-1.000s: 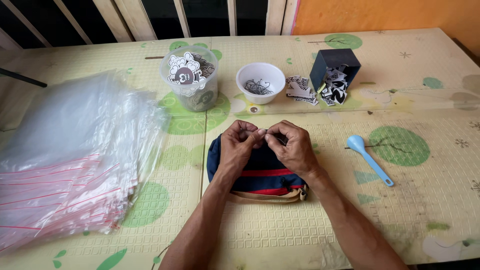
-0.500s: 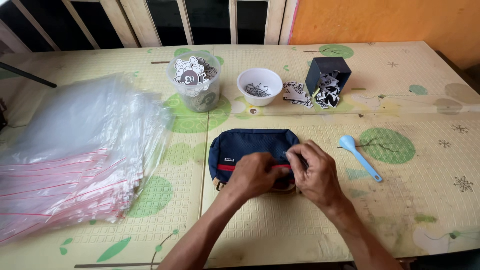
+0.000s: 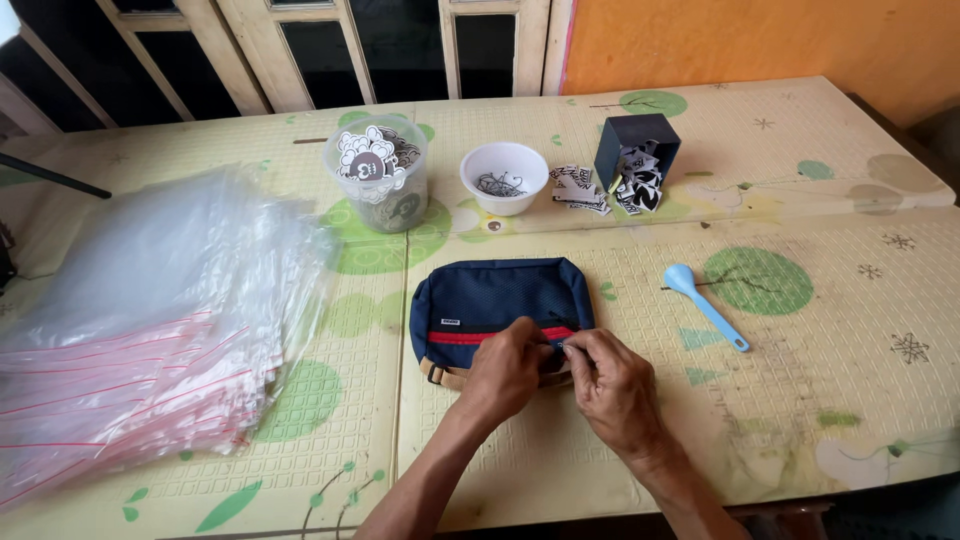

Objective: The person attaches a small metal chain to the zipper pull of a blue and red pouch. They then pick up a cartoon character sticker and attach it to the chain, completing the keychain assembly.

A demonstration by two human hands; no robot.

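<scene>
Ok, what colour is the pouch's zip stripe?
Red, across the navy pouch with a tan strap; the head view shows it best.

Open mat is left right of the navy pouch point(image 3: 500, 300) up to a blue spoon point(image 3: 705, 303); its left is hemmed by stacked plastic bags point(image 3: 150, 320), its far side by a tub point(image 3: 378, 175) and bowl point(image 3: 503, 178).

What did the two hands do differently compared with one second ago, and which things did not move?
Both hands came down from the pouch's far edge, where their fingertips pinched something small, to its near edge. The left hand and right hand now press together on the navy pouch by its red zipper stripe. Plastic bags, white bowl and blue spoon stayed.
</scene>
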